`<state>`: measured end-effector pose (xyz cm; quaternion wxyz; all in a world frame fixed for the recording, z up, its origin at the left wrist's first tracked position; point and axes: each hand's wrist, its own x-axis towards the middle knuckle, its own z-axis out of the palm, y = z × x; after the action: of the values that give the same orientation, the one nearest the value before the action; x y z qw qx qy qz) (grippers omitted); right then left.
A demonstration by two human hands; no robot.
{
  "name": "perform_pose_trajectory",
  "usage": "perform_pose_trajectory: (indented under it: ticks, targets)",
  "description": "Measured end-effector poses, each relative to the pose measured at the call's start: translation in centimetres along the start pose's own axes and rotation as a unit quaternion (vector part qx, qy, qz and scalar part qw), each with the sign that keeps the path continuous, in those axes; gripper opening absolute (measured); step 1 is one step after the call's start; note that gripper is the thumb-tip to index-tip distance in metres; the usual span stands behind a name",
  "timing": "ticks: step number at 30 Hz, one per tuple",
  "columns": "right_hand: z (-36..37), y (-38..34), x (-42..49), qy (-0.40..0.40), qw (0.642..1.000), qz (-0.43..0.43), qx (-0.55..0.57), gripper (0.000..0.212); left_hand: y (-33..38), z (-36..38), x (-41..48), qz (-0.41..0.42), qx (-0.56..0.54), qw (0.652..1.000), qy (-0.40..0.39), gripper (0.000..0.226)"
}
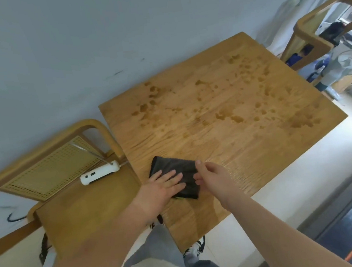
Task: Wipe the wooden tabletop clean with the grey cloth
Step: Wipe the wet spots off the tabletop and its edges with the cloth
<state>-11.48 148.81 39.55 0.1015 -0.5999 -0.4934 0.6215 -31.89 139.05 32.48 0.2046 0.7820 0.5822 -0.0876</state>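
Head view: folded grey cloth [175,175] lengthwise left-right.

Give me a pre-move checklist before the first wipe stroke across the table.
1. Grey cloth folded flat on the tabletop: ok.
2. Left hand pressing flat on cloth: ok.
3. Right hand pinching the cloth's right edge: ok.
4. Wet spots still ahead of cloth, unwiped: not ok.
5. Wipe path free of objects: ok; white device sits on the chair, off the table.
6. Cloth dampness: cannot tell.
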Motion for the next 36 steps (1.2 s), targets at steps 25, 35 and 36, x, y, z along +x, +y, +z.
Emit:
perform_pose_trajectory:
  ticks: [25, 35, 36]
  targets:
    - [13.0, -3.5, 8.9, 0.013, 0.799, -0.221, -0.559, 0.068, -18.2, -11.4, 3.7, -0.262, -0.109, 0.956, -0.077, 0.078]
    - [6.7, -6.2, 15.2, 0.06, 0.838, -0.098, -0.534, 0.076, -20.5, -9.5, 3.0, -0.227, -0.095, 0.962, -0.12, 0.115]
    - [7.2, -6.4, 15.3, 0.072, 0.845, -0.093, -0.522, 0.075, -20.7, -9.5, 2.9, -0.221, -0.098, 0.962, -0.125, 0.116]
